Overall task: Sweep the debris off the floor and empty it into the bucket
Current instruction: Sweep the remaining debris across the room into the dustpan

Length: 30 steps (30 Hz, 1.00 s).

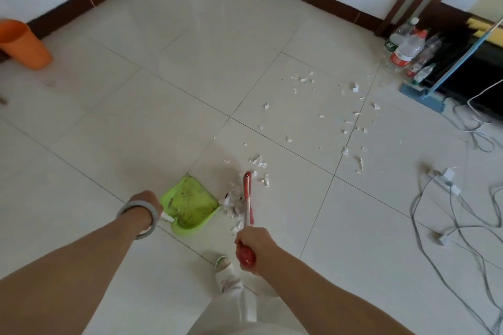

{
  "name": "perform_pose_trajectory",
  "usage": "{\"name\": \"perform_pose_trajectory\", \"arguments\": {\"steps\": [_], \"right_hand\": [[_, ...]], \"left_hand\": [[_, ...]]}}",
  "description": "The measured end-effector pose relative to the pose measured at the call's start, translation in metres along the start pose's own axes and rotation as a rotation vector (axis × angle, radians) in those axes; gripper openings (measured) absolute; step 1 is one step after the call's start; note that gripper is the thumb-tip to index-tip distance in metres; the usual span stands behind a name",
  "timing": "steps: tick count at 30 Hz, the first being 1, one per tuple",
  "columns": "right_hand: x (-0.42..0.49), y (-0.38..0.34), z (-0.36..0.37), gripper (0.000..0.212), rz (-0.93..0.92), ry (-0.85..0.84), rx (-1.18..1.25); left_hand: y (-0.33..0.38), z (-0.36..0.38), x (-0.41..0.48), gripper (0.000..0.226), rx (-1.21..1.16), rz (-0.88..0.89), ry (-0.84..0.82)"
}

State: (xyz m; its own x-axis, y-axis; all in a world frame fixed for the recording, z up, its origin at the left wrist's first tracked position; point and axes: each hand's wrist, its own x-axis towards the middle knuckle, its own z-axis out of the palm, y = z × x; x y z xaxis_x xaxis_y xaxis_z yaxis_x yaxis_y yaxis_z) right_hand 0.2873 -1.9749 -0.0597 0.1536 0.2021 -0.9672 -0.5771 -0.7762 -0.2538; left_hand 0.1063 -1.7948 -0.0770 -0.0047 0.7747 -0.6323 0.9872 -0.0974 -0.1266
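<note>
A green dustpan (190, 205) lies on the tiled floor in front of me, its mouth facing right. My left hand (145, 207) grips its white handle. My right hand (254, 243) grips the red handle of a broom (247, 198), whose red head stands just right of the dustpan's mouth. A heap of white paper scraps (234, 204) sits between the broom head and the dustpan. More white scraps (326, 117) are scattered over the tiles further right. An orange bucket (23, 43) stands at the far left by the wall.
Plastic bottles (407, 47) cluster by the right wall beside a blue mop (424, 95) and a dark cabinet. Grey and white cables with power strips (446, 182) trail over the floor at right. My foot (224, 266) is below the dustpan.
</note>
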Motion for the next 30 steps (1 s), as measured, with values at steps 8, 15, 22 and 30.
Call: {"name": "perform_pose_trajectory", "arguments": {"steps": [8, 15, 22, 30], "right_hand": [[0.016, -0.057, -0.033, 0.022, -0.085, 0.174, -0.309], [0.035, -0.122, -0.074, 0.023, -0.103, 0.231, -0.429], [0.049, -0.128, -0.057, 0.014, -0.036, 0.087, -0.684], [0.035, -0.176, -0.049, 0.015, -0.074, 0.005, -0.703]], "left_hand": [[-0.01, -0.006, 0.008, 0.026, -0.074, -0.073, -0.001], [-0.006, -0.001, 0.019, 0.027, -0.116, -0.118, -0.001], [0.018, -0.008, 0.026, 0.034, -0.068, -0.155, -0.1], [0.05, -0.027, 0.034, 0.024, -0.103, -0.21, -0.111]]}}
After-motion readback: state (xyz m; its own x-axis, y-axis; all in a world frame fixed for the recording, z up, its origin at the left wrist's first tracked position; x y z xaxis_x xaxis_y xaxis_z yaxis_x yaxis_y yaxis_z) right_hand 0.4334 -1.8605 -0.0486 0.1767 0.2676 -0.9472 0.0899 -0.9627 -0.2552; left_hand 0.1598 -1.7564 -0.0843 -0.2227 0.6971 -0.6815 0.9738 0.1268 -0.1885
